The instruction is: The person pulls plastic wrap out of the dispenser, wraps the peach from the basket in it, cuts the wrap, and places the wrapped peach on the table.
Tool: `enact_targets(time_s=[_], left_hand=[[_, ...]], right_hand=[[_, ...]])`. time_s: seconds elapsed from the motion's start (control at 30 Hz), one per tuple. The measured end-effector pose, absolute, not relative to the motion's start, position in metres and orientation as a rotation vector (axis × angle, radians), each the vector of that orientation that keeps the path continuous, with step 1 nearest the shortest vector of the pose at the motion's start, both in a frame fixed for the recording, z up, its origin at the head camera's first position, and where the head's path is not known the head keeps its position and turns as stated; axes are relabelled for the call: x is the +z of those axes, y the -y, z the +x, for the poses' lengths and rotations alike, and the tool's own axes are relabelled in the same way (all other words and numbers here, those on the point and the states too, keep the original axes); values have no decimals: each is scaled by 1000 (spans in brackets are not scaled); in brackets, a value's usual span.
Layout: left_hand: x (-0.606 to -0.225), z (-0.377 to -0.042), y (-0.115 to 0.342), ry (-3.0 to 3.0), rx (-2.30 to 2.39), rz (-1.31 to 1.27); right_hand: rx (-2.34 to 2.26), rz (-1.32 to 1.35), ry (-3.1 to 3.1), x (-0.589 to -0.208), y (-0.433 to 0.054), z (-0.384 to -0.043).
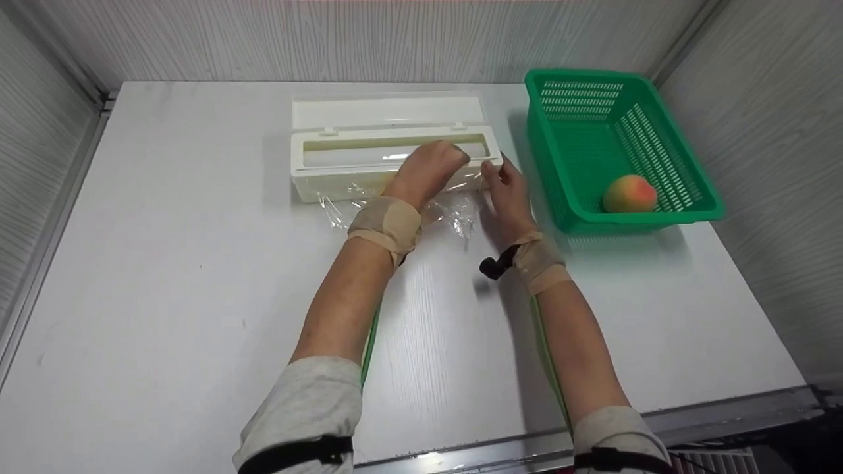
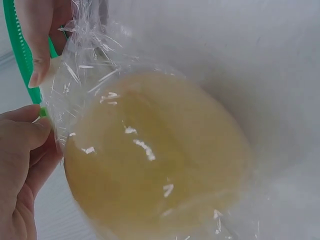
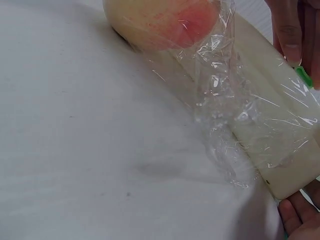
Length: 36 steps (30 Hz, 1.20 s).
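Observation:
A white cling film dispenser [image 1: 313, 189] stands with its lid [image 1: 388, 112] raised and a film roll [image 1: 349, 157] inside. My left hand [image 1: 429, 171] pinches a small green slider [image 3: 303, 76] at the dispenser's front top edge. At the right end, my right hand [image 1: 510, 197] grips the box, thumb on the front edge and fingers round the side. Clear cling film [image 3: 217, 100] hangs down the front, crumpled in places. Beneath it a peach [image 2: 160, 160] lies against the front of the box; my left hand and wrist mostly hide it in the head view.
A green basket [image 1: 556, 171] stands right of the dispenser, close to my right hand, with another peach [image 1: 630, 195] in its near corner. Panelled walls [image 1: 316, 39] border the white table [image 1: 164, 263] at the back and sides.

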<state>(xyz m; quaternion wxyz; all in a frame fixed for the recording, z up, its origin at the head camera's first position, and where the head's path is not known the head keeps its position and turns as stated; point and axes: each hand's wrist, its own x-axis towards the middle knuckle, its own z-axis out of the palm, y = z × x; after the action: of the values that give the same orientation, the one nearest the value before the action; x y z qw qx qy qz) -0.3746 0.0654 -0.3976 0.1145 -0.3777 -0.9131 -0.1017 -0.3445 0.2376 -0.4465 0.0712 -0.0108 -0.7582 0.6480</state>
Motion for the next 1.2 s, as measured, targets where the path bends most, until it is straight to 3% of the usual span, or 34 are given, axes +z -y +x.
enact_targets(time_s=[0.47,1.2], left_hand=[[-398,-369,-43,2649,-187,-1101],[-408,-361,8,2659,-397,-1034]], right_hand=[[1885,-77,2348,-445,-232,-345],[1933,-89,2329,-444,-234,-342]])
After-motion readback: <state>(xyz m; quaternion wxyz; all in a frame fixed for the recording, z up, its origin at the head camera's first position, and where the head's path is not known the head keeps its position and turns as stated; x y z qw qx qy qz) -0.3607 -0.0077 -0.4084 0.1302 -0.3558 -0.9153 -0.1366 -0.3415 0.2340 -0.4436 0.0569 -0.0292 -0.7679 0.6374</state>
